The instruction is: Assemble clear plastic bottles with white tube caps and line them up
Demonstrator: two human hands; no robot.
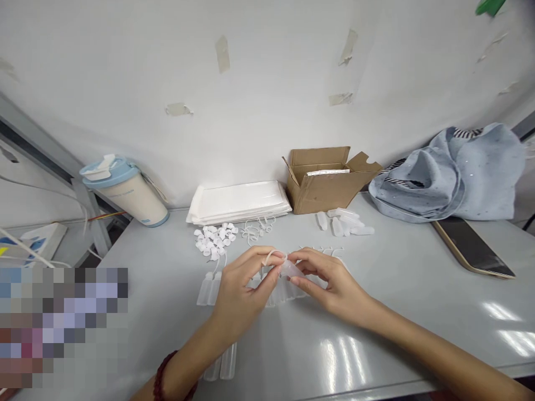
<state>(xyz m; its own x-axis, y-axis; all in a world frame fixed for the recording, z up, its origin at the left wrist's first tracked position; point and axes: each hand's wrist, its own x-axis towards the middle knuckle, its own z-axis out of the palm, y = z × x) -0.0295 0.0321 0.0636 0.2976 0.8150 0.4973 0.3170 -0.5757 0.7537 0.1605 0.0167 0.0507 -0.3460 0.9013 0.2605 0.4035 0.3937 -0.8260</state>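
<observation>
My left hand (251, 278) pinches a thin white strap loop (270, 255) between its fingertips. Facing it, my right hand (324, 275) grips a small translucent plastic tube (291, 269), and the fingertips of both hands meet at the tube's end. Under and behind the hands lies a row of similar tubes (204, 291), some with straps attached; my hands cover part of it. More tubes (228, 362) lie by my left forearm. A heap of small white caps (214, 239) and a cluster of loose strap loops (256, 228) are just beyond.
Behind are a stack of white packets (240, 201) and an open cardboard box (330, 192), with loose tubes (345, 221) before it. A tumbler (129, 192) stands left. A blue cloth bag (455, 172) and a phone (474, 248) lie right. The wall closes off the back.
</observation>
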